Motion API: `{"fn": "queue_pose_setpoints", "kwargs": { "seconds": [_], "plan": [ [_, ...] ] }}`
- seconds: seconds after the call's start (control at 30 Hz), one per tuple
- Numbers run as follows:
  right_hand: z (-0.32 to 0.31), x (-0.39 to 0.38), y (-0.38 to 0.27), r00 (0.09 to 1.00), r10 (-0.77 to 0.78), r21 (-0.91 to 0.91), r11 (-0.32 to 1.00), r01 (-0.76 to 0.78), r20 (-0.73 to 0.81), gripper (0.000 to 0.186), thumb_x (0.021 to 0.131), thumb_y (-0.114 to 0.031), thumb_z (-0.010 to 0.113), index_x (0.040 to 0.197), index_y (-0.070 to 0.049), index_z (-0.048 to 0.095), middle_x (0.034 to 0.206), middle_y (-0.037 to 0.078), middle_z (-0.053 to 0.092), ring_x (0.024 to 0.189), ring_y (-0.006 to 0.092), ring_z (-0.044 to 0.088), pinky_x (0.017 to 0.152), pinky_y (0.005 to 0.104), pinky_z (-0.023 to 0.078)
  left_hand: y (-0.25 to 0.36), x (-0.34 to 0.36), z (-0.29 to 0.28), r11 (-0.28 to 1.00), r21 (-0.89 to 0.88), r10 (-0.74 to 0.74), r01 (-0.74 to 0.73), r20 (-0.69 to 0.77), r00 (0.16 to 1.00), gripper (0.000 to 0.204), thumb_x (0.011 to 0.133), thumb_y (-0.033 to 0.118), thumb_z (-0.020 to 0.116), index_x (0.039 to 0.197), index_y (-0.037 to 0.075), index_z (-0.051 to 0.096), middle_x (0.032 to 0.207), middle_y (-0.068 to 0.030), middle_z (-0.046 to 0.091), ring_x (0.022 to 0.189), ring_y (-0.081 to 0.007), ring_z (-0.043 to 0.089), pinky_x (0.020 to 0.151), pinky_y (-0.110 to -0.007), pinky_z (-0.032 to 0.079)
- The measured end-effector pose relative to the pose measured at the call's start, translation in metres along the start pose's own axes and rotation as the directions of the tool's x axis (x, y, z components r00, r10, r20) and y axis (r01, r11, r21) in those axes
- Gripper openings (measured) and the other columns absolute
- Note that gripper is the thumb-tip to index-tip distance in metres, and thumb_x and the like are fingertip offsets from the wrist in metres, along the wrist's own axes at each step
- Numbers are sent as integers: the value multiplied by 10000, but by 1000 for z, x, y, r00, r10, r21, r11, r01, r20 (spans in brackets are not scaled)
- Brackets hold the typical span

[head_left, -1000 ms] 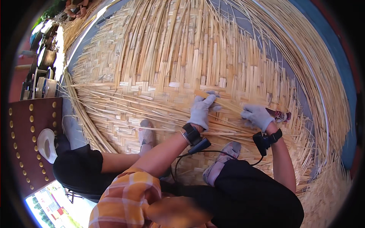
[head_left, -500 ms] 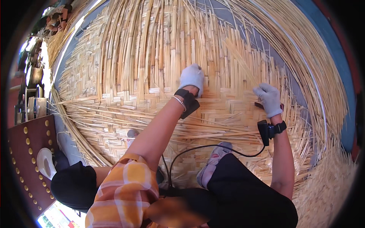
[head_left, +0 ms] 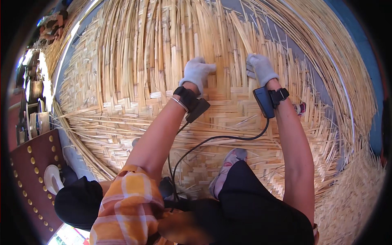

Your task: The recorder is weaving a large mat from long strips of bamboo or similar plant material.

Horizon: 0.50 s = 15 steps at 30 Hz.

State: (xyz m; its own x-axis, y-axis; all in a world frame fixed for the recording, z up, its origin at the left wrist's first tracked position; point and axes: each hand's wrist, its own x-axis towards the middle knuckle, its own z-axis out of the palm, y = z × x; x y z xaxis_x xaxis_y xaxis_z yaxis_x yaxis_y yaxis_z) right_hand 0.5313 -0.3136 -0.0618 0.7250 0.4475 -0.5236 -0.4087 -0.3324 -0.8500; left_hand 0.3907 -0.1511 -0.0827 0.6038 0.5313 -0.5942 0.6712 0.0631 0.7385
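Note:
Split reed strips (head_left: 136, 53) run lengthwise away from me over a woven reed mat (head_left: 241, 102). My left hand (head_left: 195, 73), in a pale glove, is closed at the strips. One of its digits points right, and its grip is partly hidden. Across a narrow gap, my gloved right hand (head_left: 261, 68) is closed around the near end of a flat reed strip (head_left: 241, 32), which slants away up and left. A small dark and reddish object (head_left: 300, 108) shows on the mat beside my right forearm; its kind is unclear.
Loose strips (head_left: 102, 124) lie crosswise on the mat before me. My shoe (head_left: 228, 165) rests on it. A black cable (head_left: 216, 139) loops between my wrist devices. Long reeds (head_left: 326, 45) curve along the right side. A studded dark red panel (head_left: 36, 175) stands left.
My right hand has moved far up and left with its strip, closer to my left hand. The left hand has shifted slightly left and up. The dark, reddish object now lies uncovered beside my forearm.

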Motion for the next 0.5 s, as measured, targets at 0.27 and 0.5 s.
{"fn": "queue_pose_setpoints", "kwargs": {
  "seconds": [0.27,0.5],
  "plan": [
    [-5,0,10,989,83,310,950,-42,-119,178,894,-234,478,877,-71,548,599,-23,463,441,91,439,375,284,386,25,-19,-7,900,-431,128,-62,124,984,318,723,179,685,947,-20,579,872,-81,599,794,-153,570,672,-295,459],
    [-12,33,17,988,-119,-178,975,135,96,221,891,-212,461,878,-22,573,629,79,532,503,204,550,455,333,470,31,-26,-19,462,-865,446,196,418,792,544,919,432,367,1169,-40,466,1061,-230,568,980,-314,568,848,-444,473]
  ]
}}
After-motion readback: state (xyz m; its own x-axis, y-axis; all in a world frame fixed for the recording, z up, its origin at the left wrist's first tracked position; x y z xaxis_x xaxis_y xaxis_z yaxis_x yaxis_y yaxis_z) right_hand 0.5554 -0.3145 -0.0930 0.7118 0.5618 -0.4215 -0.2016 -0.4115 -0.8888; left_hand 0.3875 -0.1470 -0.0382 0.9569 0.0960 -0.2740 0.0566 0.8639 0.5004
